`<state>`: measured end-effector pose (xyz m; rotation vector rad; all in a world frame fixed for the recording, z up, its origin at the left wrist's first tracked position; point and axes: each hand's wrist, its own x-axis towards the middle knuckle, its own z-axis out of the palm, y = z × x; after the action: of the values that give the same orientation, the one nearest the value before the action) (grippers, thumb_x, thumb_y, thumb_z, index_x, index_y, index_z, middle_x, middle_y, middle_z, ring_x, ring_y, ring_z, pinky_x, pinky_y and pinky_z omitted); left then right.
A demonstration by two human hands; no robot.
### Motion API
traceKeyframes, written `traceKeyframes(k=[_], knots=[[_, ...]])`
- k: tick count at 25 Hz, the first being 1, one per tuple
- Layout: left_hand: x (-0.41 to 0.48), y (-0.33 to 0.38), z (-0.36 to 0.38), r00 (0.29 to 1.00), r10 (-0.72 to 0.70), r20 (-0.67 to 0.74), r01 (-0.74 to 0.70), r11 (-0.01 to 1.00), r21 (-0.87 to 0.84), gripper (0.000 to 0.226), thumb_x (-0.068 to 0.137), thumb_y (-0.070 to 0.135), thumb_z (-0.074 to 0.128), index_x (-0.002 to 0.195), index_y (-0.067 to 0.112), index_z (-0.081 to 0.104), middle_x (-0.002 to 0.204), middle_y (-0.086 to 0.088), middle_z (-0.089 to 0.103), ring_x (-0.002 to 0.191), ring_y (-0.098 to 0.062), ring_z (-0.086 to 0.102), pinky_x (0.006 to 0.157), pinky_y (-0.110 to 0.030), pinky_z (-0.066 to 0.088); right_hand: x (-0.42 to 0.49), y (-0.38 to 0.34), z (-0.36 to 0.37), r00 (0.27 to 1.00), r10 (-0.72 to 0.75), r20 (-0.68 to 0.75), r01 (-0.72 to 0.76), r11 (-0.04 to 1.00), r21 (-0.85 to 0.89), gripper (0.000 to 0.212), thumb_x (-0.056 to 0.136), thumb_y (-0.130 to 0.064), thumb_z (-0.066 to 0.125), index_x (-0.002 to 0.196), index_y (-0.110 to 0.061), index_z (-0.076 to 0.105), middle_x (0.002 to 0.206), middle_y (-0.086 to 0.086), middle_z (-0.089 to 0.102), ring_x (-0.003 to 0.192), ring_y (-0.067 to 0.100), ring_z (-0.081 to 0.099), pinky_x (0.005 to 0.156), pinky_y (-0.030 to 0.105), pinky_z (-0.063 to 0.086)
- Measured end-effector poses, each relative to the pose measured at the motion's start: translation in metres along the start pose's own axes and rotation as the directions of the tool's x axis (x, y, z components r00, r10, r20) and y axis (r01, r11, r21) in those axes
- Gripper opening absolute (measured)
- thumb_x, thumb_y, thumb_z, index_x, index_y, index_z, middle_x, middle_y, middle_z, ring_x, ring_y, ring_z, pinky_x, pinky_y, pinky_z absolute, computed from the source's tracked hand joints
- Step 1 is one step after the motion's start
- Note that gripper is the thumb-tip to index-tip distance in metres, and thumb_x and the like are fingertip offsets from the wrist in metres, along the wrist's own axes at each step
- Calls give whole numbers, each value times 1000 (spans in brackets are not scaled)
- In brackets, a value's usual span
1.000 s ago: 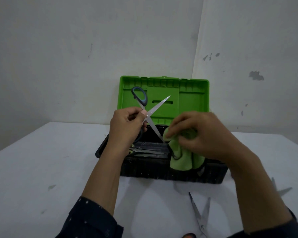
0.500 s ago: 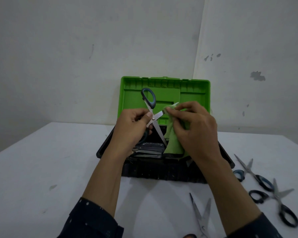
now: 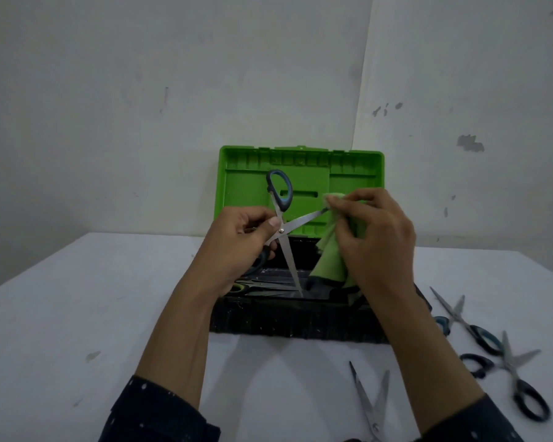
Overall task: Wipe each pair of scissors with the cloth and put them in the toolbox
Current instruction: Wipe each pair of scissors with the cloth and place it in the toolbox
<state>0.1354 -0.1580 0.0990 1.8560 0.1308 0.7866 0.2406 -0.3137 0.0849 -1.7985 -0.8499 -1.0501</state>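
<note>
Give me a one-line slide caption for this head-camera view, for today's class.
Left hand holds open scissors above the toolbox; right hand pinches the green cloth around one blade tip.

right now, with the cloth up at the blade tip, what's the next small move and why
Probably draw the cloth off the tip to finish this stroke: the right hand pinches the cloth around the end of the upper blade, while the left hand holds the open scissors near the pivot.

The white worktop [image 3: 77, 298] bears a black toolbox [image 3: 294, 320], green lid raised. Right of the toolbox lies one open pair of scissors [image 3: 466, 323], a second pair [image 3: 513, 374] farther right, a third pair [image 3: 369, 405] before its front.
</note>
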Motion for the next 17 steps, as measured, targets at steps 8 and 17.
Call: traceKeyframes(k=[8,17], knots=[[4,-9,2,978,-115,-175,70,968,-241,10,92,9,62,85,7,69,71,-7,70,66,-15,67,71,-30,59,23,6,-52,807,265,528,-549,668,503,25,78,-8,78,97,-25,77,96,-4,76,93,12,72,76,24,57],[3,-5,21,975,-155,-156,104,950,-296,11,92,10,62,86,5,68,82,-14,73,79,-23,66,78,-41,53,1,-25,-12,859,132,495,-263,943,204,22,72,-34,84,83,-30,66,86,-13,69,73,7,62,66,25,53]])
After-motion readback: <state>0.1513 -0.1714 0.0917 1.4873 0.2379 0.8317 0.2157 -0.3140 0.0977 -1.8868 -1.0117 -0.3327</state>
